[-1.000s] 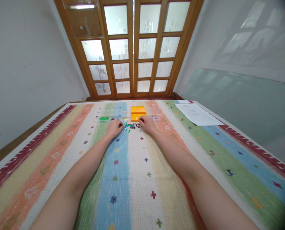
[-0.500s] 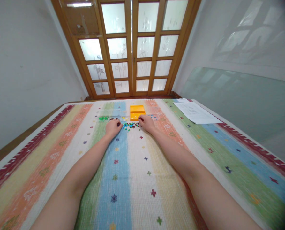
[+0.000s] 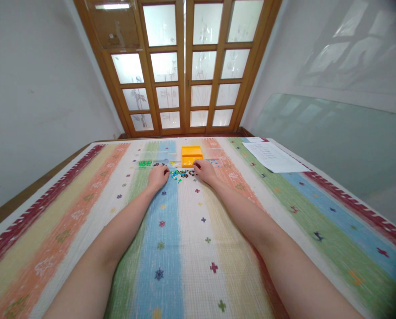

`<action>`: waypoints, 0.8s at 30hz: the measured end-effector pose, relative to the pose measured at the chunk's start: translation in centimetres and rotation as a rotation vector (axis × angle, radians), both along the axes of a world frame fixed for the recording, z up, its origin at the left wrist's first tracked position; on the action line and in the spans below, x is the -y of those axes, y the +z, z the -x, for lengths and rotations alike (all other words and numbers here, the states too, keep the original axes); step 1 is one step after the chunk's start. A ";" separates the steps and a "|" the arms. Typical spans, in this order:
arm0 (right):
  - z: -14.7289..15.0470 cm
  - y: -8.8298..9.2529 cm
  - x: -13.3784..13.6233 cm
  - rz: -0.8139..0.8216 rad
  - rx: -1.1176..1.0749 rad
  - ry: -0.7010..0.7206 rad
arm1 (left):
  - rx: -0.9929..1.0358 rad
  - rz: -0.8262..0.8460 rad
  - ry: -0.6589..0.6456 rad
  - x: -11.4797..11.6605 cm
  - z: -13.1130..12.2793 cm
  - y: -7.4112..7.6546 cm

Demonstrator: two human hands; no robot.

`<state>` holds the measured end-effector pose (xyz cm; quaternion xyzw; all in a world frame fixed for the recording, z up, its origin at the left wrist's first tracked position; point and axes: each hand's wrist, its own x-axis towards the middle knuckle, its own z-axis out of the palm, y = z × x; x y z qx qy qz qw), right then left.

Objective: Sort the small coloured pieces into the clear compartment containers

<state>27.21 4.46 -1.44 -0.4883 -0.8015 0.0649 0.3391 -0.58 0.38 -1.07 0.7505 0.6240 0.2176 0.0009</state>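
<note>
Both my arms stretch far out over a striped, multicoloured cloth [image 3: 184,248]. A small heap of tiny coloured pieces [image 3: 182,173] lies between my hands. My left hand [image 3: 158,175] rests on the cloth just left of the heap, fingers curled at its edge. My right hand [image 3: 204,171] sits at the heap's right side, fingertips pinched together near the front of an orange tray [image 3: 191,155]. What the fingers hold, if anything, is too small to see. A clear divided box [image 3: 153,160] with green pieces [image 3: 145,164] in one cell stands behind my left hand.
A white printed sheet [image 3: 273,157] lies at the far right of the cloth. Wooden glazed doors [image 3: 184,66] close the room beyond the far edge. A leaning glass pane [image 3: 334,137] stands along the right wall.
The view shifted slightly; both hands stay at the heap with only small finger movements.
</note>
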 end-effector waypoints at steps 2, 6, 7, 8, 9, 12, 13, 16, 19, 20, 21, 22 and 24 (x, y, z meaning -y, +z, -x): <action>0.0 0.0 0.1 0.004 -0.002 0.003 | 0.008 -0.007 -0.007 -0.1 0.0 0.0; 0.1 0.0 0.1 0.008 0.005 0.002 | 0.015 -0.010 -0.079 -0.3 0.1 -0.2; 0.1 0.0 0.1 0.009 0.005 0.002 | 0.018 -0.006 -0.098 -0.4 0.1 -0.2; 0.1 0.0 0.1 0.009 0.005 0.002 | 0.022 -0.005 -0.111 -0.4 0.1 -0.3; 0.0 -0.1 0.1 0.008 0.004 0.002 | 0.026 -0.006 -0.118 -0.5 0.2 -0.3; 0.0 -0.2 -0.1 0.000 0.001 0.009 | 0.032 -0.014 -0.122 -0.5 0.1 -0.4; 0.0 -0.3 -0.1 -0.004 -0.002 0.013 | 0.032 -0.017 -0.122 -0.5 0.1 -0.4; -0.1 -0.5 -0.3 -0.011 -0.006 0.018 | 0.051 -0.026 -0.118 -0.4 0.1 -0.5; -0.1 -0.6 -0.4 -0.016 0.002 0.010 | 0.121 -0.032 -0.079 -0.5 0.2 -0.5; -0.1 -0.6 -0.4 -0.018 0.003 0.008 | 0.159 -0.032 -0.053 -0.6 0.4 -0.5; -0.1 -0.6 -0.4 -0.020 0.005 0.008 | 0.200 -0.032 -0.023 -0.8 0.6 -0.5; -0.1 -0.6 -0.4 -0.022 0.005 0.009 | 0.242 -0.036 0.008 -1.0 1.0 -0.5; 0.0 -0.5 -0.3 -0.019 0.010 0.011 | 0.325 -0.058 0.070 -1.5 2.0 -0.5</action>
